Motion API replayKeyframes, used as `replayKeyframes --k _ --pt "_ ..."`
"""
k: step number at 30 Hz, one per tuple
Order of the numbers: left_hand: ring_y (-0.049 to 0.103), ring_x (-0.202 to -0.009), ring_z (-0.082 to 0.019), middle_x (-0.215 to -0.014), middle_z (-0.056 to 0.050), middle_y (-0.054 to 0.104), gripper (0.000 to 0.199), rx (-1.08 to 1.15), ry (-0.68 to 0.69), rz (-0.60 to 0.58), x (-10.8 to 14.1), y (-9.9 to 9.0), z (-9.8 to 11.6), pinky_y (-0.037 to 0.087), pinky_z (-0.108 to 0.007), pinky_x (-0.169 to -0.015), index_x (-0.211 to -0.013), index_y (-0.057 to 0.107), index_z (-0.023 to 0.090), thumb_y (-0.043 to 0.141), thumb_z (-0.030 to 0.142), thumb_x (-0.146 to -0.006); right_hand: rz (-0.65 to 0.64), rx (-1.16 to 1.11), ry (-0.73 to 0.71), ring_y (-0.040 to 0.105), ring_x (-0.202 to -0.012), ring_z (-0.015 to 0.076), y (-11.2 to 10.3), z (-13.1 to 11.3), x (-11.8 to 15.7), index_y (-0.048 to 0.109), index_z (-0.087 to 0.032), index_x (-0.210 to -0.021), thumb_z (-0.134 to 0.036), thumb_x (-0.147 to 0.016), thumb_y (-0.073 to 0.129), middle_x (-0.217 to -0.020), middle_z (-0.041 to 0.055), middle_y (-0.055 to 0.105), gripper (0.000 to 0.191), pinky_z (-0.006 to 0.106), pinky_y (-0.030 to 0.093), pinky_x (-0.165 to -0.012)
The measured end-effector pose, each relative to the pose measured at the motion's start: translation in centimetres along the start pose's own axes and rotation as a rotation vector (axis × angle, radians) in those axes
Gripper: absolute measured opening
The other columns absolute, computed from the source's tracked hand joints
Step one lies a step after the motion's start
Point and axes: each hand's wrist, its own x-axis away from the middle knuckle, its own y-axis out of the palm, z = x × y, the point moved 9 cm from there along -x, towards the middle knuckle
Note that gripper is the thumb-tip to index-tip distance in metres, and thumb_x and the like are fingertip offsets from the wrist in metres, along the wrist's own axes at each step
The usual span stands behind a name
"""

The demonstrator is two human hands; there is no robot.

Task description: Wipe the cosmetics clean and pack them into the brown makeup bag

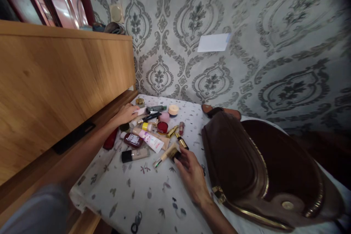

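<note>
My left hand (126, 114) reaches to the far left of a cosmetics pile, its fingers closed at the end of a pale tube (140, 111). A gold-lidded jar (139, 102) lies just beyond it, and a dark green tube (156, 109) to its right. My right hand (192, 173) is at the near right of the pile, with thumb and fingers around a small dark gold-marked item (174, 152); its exact kind is unclear. Beside that item lies a slim beige tube (162, 159). A white and purple tube (150, 140) and a foundation bottle (135, 154) are to the left.
A large brown handbag (233, 153) with gold zips takes up the right side of the patterned cloth (153, 193). A wooden cabinet (65, 69) borders the left. Patterned wallpaper (164, 44) rises behind, with a white card (213, 42) on it.
</note>
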Motion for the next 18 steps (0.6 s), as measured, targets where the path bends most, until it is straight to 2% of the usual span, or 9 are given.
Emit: replayKeyframes --k 3,7,11,14,18 --pt "0.058 -0.113 -0.031 -0.113 -0.013 0.071 0.032 -0.072 -0.094 0.061 -1.0 0.1 0.0 0.044 -0.042 -0.097 -0.116 0.067 0.02 0.047 0.027 -0.092 -0.006 -0.003 -0.032 0.069 -0.101 0.0266 0.0 -0.6 0.0 0.064 -0.02 -0.119 -0.043 -0.085 0.063 -0.116 0.0135 0.067 0.041 0.041 0.06 -0.085" --pt "0.062 -0.107 -0.03 -0.106 -0.013 0.073 0.029 -0.149 -0.17 0.05 -2.3 0.1 -0.1 0.047 -0.038 -0.091 -0.11 0.068 0.02 0.045 0.027 -0.094 -0.001 0.022 -0.05 0.069 -0.096 0.0256 -0.2 -1.2 -0.1 0.065 -0.021 -0.118 -0.041 -0.085 0.062 -0.113 0.0126 0.067 0.039 0.04 0.06 -0.083" --pt "0.064 -0.105 -0.03 -0.107 -0.011 0.072 0.025 -0.198 -0.139 -0.023 -2.6 0.2 -0.1 0.047 -0.037 -0.087 -0.111 0.068 0.022 0.056 0.028 -0.089 -0.003 0.051 -0.038 0.068 -0.086 0.0229 -0.3 -1.5 -0.1 0.065 -0.021 -0.117 -0.038 -0.084 0.061 -0.114 0.012 0.065 0.037 0.038 0.06 -0.074" --pt "0.062 -0.109 -0.03 -0.113 -0.009 0.071 0.032 -0.223 -0.076 -0.067 -2.1 0.5 0.5 0.045 -0.038 -0.093 -0.112 0.067 0.025 0.067 0.024 -0.08 -0.014 0.073 -0.03 0.067 -0.081 0.022 -0.2 -1.6 -0.1 0.064 -0.02 -0.117 -0.036 -0.082 0.061 -0.114 0.0121 0.064 0.038 0.037 0.059 -0.071" --pt "0.059 -0.115 -0.032 -0.117 -0.012 0.068 0.036 -0.247 -0.089 -0.025 -1.2 0.9 1.4 0.043 -0.043 -0.098 -0.125 0.061 0.024 0.055 0.024 -0.089 -0.028 0.093 -0.055 0.066 -0.079 0.0215 -0.1 -1.7 -0.2 0.064 -0.019 -0.116 -0.035 -0.082 0.06 -0.111 0.0117 0.064 0.037 0.038 0.058 -0.073"
